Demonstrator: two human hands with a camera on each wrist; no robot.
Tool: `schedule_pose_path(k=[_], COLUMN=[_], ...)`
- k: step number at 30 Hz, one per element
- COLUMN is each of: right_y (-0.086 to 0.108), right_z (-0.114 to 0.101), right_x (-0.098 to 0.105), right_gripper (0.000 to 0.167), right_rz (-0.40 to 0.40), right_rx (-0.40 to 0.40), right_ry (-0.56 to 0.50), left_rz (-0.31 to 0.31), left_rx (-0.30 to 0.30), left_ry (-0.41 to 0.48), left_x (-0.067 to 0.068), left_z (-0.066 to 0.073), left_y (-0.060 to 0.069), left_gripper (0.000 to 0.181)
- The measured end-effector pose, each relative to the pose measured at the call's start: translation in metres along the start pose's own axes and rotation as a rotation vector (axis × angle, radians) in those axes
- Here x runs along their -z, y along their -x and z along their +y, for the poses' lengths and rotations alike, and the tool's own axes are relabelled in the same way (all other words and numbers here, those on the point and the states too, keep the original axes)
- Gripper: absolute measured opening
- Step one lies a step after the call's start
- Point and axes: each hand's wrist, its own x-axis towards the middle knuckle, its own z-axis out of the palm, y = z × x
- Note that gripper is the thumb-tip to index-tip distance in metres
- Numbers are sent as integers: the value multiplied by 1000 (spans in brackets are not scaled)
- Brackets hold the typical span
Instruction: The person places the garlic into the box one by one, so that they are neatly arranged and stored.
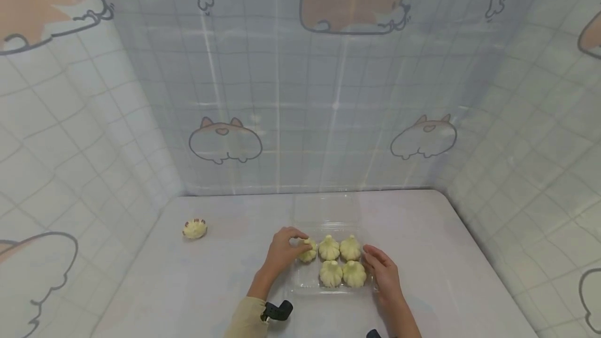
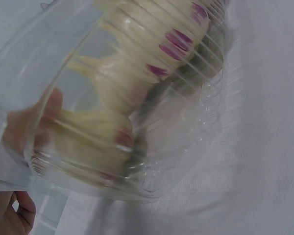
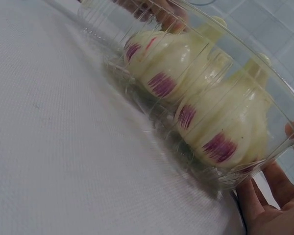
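Note:
A clear plastic container (image 1: 307, 280) stands on the table with its lid (image 1: 326, 207) folded back. Several garlic bulbs sit in it: three in the far row, two in the near row at middle and right. With thumb and fingers my left hand (image 1: 283, 250) pinches the far-left garlic bulb (image 1: 308, 251), partly covering it. My right hand (image 1: 386, 274) holds the container's right side, one fingertip at the rim and other fingers outside the wall. Purple-streaked bulbs (image 3: 220, 115) show through the near wall in the right wrist view.
Another garlic bulb (image 1: 194, 228) lies alone on the white tabletop (image 1: 188, 286), left of the container. Cartoon-printed curtains (image 1: 300, 93) hang behind the table and along both sides.

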Motion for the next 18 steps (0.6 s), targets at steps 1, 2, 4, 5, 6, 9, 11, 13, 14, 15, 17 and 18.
schedule_pose_path(k=[1,2,4,5,6,9,11,13,14,15,17,18], right_y=[0,-1,-2,-2,-2,-3,-2,-1,0,0,1,1], right_z=[0,0,-1,-1,-2,-2,-3,-3,-3,-3,-2,-1], right_x=[0,0,0,0,0,-1,-1,-1,-1,-1,-1,0], right_gripper=[38,37,38,37,38,39,39,40,40,40,40,41], right_rz=[3,4,2,6,8,5,9,8,7,8,7,4], right_rx=[3,2,9,-1,-4,-16,-29,-29,-28,-26,-20,-16], right_ry=[0,-2,1,-1,1,9,14,12,11,6,1,-2], left_rz=[-4,-10,-22,-27,-31,-39,-41,-38,-35,-30,-17,-8], left_rx=[1,5,13,24,35,48,57,62,66,72,78,77], left_ry=[-4,-8,-7,-1,6,24,50,71,83,98,115,123], left_x=[0,0,1,1,1,2,2,2,2,2,3,3], left_z=[0,1,1,1,2,2,2,2,2,2,2,2], left_y=[-1,-1,-2,-2,-2,-1,-1,0,0,1,3,4], left_gripper=[22,22,23,23,23,24,25,26,27,28,28,29])
